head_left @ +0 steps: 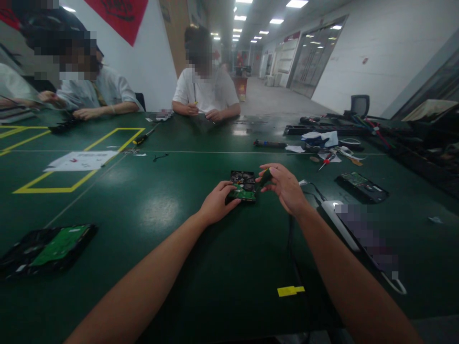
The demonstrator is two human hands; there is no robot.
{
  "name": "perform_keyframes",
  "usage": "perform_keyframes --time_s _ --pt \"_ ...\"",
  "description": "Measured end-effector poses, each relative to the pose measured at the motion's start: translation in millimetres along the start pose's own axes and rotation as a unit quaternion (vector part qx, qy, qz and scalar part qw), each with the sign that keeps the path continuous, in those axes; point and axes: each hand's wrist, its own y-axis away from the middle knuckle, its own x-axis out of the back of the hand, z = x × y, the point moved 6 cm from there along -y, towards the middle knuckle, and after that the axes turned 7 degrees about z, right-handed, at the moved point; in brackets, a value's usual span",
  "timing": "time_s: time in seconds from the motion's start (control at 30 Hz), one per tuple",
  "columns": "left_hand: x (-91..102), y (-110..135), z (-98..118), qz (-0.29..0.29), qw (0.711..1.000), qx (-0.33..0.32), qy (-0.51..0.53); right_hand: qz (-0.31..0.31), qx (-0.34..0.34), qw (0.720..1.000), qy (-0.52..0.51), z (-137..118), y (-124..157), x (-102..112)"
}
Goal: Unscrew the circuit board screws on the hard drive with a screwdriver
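A hard drive [246, 180] lies on the green table in front of me, its green circuit board facing up on the near half. My left hand [219, 201] grips the drive's left and near edges, with the thumb along the front. My right hand [283, 186] is closed around the dark green handle of a screwdriver [266, 177] at the drive's right side. The screwdriver is tilted, and where its tip rests I cannot tell.
Other hard drives lie at the left [59, 248] and right [362, 187]. A phone-like device [344, 224] with a cable sits beside my right forearm. Farther off are a yellow-black screwdriver [141, 138], white paper [81, 161] and tangled cables [373, 128]. Co-workers sit across the table.
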Motion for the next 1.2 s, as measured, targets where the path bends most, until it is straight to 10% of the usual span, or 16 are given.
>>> perform_keyframes --time_s 1.2 --pt "-1.0 0.0 -0.8 0.0 1.0 0.001 -0.007 0.012 0.034 0.998 0.058 -2.0 0.7 -2.7"
